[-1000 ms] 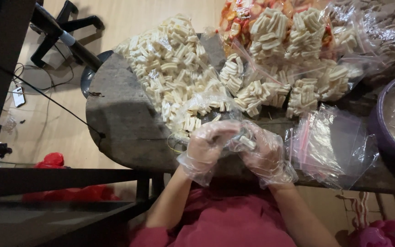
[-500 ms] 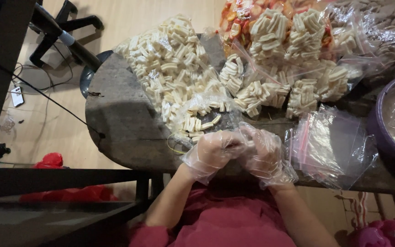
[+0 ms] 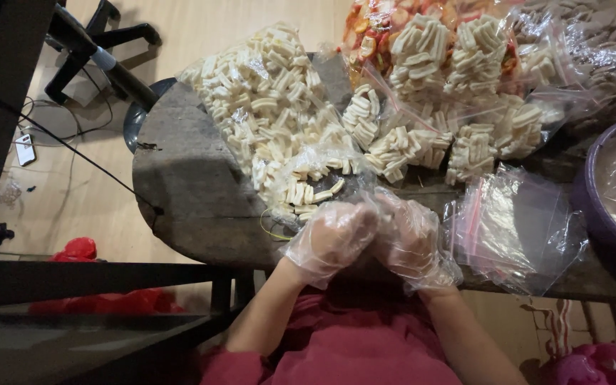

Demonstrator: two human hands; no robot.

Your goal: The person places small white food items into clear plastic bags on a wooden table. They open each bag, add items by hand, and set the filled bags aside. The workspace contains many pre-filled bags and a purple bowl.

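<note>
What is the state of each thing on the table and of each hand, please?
Left hand: gloved, closed against the right hand.
Right hand: gloved, fingers curled; what it holds is hidden.
Big bag of pale crackers: open, spilling toward the hands.
Small filled bags: packed, piled.
Empty zip bags: flat, stacked.
Purple bowl: lined with plastic.

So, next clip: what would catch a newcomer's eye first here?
Probably the big clear bag of pale ridged snack pieces spilling across the middle of the round wooden table. Just below it, the left hand and right hand, both in thin plastic gloves, are pressed together at the table's near edge. A heap of empty clear bags lies to their right.
</note>
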